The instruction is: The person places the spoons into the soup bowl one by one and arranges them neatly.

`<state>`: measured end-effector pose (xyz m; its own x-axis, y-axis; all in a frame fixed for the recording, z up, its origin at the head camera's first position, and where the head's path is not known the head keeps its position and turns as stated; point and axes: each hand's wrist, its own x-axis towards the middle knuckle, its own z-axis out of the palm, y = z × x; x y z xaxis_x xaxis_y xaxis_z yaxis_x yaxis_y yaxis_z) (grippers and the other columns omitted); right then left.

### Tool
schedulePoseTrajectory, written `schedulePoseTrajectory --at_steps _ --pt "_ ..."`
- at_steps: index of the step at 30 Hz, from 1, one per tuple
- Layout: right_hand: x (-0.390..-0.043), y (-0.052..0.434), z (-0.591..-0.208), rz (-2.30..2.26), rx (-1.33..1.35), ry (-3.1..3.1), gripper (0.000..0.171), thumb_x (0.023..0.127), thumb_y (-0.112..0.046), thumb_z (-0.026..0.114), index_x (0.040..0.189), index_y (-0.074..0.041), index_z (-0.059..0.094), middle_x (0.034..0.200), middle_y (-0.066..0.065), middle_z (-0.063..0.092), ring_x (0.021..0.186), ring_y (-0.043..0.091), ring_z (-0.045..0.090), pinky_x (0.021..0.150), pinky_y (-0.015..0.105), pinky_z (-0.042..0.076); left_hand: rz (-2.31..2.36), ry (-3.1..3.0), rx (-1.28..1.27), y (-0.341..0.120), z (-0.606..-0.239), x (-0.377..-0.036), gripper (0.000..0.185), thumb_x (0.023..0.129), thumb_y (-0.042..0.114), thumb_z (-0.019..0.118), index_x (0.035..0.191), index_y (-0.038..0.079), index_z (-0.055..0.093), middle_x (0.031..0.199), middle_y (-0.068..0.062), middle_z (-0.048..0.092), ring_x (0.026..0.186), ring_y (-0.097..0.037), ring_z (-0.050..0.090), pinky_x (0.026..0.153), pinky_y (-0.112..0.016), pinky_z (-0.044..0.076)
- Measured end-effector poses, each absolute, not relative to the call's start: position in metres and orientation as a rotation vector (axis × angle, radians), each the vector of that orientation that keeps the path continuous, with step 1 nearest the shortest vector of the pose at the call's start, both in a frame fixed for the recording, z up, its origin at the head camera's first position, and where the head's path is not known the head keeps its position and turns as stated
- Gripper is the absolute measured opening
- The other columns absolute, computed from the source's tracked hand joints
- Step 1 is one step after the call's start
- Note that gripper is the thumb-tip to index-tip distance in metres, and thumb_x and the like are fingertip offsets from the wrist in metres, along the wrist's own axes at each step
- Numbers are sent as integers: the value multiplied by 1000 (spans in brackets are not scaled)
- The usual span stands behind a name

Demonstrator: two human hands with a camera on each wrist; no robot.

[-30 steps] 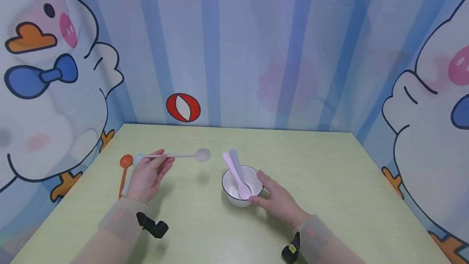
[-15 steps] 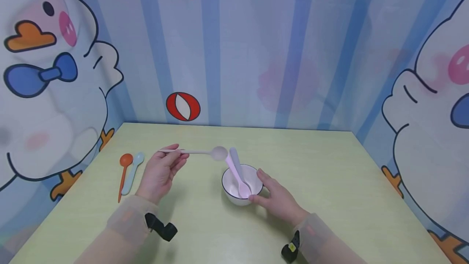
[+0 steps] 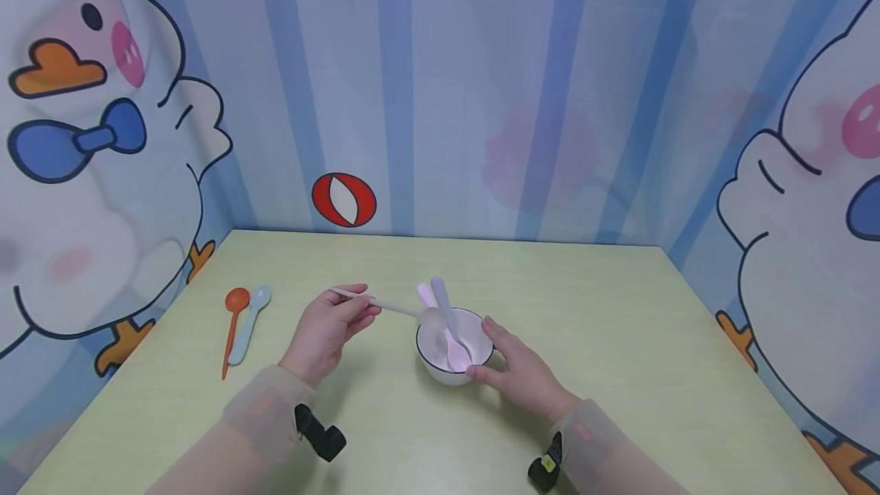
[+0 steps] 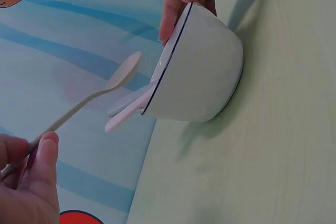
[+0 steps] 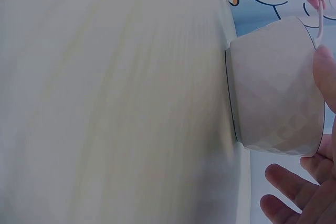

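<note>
My left hand (image 3: 326,334) pinches a pale beige spoon (image 3: 395,307) by its handle. In the head view the spoon's head overlaps the left part of a white bowl (image 3: 445,378) with a dark rim; the left wrist view shows it raised above the rim. Inside the bowl lean a pink spoon (image 3: 457,358) and a greyish-lilac spoon (image 3: 443,302), their handles sticking out past the far rim. My right hand (image 3: 525,380) grips the bowl's right side at the rim, thumb toward the near side and fingers toward the far side. The bowl stands upright on the table.
On the left of the light yellow-green table (image 3: 591,304) lie an orange spoon (image 3: 237,299) and a light blue spoon (image 3: 247,328), side by side. A cartoon-printed curtain (image 3: 467,82) rises behind the table and along both sides.
My left hand has moved right with the beige spoon, away from the orange and light blue spoons, and its head has dipped toward the bowl. The right hand and bowl have stayed put.
</note>
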<state>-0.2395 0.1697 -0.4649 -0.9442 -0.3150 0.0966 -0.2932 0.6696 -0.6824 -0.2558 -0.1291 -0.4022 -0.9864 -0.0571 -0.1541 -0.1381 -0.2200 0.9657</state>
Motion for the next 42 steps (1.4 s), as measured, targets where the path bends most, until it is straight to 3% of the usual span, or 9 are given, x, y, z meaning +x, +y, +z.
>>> schedulePoseTrajectory --at_steps 24,33,42 --pt "-240 169 -467 -1138 -512 2856 89 82 -54 69 151 -14 30 156 1 26 142 27 25 111 52 25 2115 2139 -181 -97 -417 -269 30 91 10 66 119 3 59 100 -15 66 86 -21 67 78 -30 56" --pt "-240 169 -467 -1146 -512 2861 88 82 -52 71 151 -14 31 156 2 27 142 27 26 111 52 26 2023 2163 -159 -89 -422 -272 29 91 12 66 118 4 60 109 -21 65 85 -20 67 78 -29 56" --pt "-240 169 -467 -1143 -516 2866 88 82 -51 71 151 -13 32 156 2 27 142 27 26 111 51 26 1991 2181 -153 -85 -430 -276 33 92 13 65 122 2 59 111 -18 64 87 -20 66 80 -29 55"
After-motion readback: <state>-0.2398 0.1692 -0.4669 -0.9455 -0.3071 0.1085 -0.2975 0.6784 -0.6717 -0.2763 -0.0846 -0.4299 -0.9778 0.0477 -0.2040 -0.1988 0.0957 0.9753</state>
